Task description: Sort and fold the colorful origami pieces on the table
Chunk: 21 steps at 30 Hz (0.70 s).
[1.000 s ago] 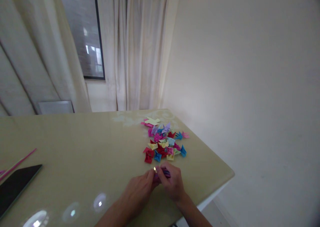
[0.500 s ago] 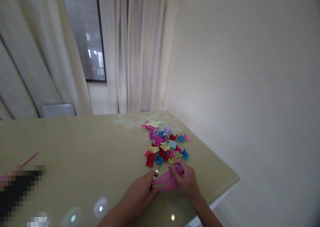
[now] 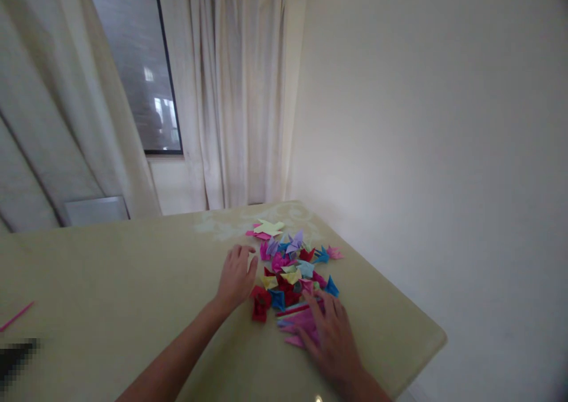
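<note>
My right hand (image 3: 332,338) rests over a fanned bunch of folded pink, red and bluish paper (image 3: 295,319) on the table, its fingers spread and partly hiding it. My left hand (image 3: 237,276) hovers at the left side of a pile of small folded paper shapes (image 3: 290,276), fingers slightly curled, thumb apart, nothing visible in it. Nearest to its wrist lies a red folded paper piece (image 3: 260,304). Behind the pile, a pale yellow-green folded paper (image 3: 269,227) overlaps a bright pink paper (image 3: 257,234).
The glossy beige table (image 3: 146,284) ends at a rounded right corner, beside a white wall (image 3: 421,142). At the far left lie a thin pink stick-like strip (image 3: 16,316) and a blurred-out dark shape (image 3: 15,357). Curtains (image 3: 248,94) and a window (image 3: 137,65) stand behind.
My left hand has let go of the pink paper and moved forward beside the pile. My right hand has opened over the paper, now on the table. The view has shifted slightly.
</note>
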Each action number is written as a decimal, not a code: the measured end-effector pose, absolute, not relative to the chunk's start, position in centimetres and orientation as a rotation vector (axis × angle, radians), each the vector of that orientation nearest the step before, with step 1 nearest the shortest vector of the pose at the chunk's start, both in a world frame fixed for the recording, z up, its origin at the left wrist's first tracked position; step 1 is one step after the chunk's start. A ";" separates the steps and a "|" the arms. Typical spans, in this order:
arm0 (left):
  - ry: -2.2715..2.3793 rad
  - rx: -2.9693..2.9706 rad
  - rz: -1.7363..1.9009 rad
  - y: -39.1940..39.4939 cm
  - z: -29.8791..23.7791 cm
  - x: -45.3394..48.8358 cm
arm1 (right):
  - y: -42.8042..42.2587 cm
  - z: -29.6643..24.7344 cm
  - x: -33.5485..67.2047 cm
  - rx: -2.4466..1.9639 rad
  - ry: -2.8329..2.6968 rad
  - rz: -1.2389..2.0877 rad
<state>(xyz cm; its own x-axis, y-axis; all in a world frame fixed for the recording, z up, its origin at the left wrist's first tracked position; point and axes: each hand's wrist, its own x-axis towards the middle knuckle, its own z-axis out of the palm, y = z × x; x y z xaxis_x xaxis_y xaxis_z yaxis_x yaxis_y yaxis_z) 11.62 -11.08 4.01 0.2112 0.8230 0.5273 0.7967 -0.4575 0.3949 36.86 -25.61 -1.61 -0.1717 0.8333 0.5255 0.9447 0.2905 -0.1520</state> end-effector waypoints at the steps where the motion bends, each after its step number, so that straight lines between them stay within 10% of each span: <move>1: 1.629 2.453 1.073 -9.4 4.5 12.4 | -25.4 -1.9 36.9 -1.603 -2.032 -0.291; 21: 1.416 2.517 0.311 3.1 2.7 15.4 | -23.4 -2.4 37.8 -1.884 -2.002 0.097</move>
